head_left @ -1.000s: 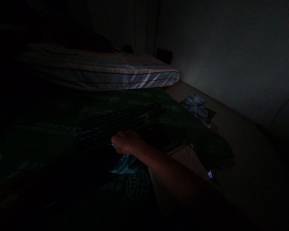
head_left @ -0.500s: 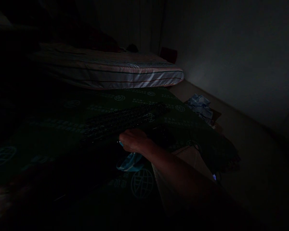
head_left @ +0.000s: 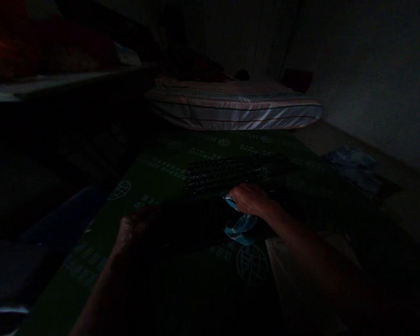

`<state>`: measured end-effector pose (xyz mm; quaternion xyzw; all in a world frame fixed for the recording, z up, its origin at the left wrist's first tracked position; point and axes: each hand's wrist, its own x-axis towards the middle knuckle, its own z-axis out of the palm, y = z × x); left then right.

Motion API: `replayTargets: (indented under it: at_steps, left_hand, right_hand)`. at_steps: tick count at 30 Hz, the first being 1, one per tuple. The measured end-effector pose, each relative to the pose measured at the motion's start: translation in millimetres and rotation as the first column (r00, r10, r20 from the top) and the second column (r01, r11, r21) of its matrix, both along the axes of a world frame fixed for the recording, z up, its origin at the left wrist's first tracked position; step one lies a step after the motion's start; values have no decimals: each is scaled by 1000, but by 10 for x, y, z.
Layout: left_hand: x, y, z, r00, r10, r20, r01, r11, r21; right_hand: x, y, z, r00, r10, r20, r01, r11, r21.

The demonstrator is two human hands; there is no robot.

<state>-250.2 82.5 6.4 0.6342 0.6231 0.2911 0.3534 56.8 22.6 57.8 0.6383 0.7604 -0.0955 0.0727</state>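
Observation:
The scene is very dark. My right hand is closed on a blue strip that looks like cloth, its lower part looping below the fist. A small shiny tip pokes out by the fingers; its kind is unclear. My left hand is at the left edge of a black mass, with fingers curled in and what they hold lost in shadow. Behind the hands lie several long dark ridged pieces with pale flecks. All of this rests on a green printed board.
A mattress with a striped cover stands beyond the board. On the left is a shelf with reddish things on it. Crumpled pale-blue material lies on the floor by the wall at right. A brownish sheet is under my right forearm.
The view has swung left, so the shelf shows and the scene sits further right. My left hand has moved from the lower left corner in to the black mass. My right hand keeps its grip.

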Motion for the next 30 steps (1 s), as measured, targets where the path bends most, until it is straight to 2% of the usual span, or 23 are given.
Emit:
replayTargets:
  at_steps: [3, 7, 16, 19, 23, 30]
  left_hand:
    - [25, -18, -6, 993, 46, 112, -35, 995, -95]
    - [52, -67, -9, 976, 65, 206, -45, 994, -99]
    - [143, -151, 176, 976, 78, 204, -59, 994, -97]
    - [127, -139, 126, 969, 80, 233, -56, 993, -106]
    - [87, -93, 24, 977, 80, 199, -61, 993, -101]
    - [44, -33, -50, 987, 41, 158, -34, 998, -51]
  right_hand:
    - [9, 10, -8, 1000, 25, 16, -25, 1000, -19]
    - [19, 27, 5, 997, 39, 59, -38, 999, -23]
    - [12, 45, 26, 995, 52, 84, -49, 998, -32]
    - [27, 36, 52, 994, 52, 98, -47, 998, -49]
    - [35, 21, 69, 993, 57, 105, -50, 997, -65]
    - [60, 29, 75, 987, 100, 124, -92, 993, -70]
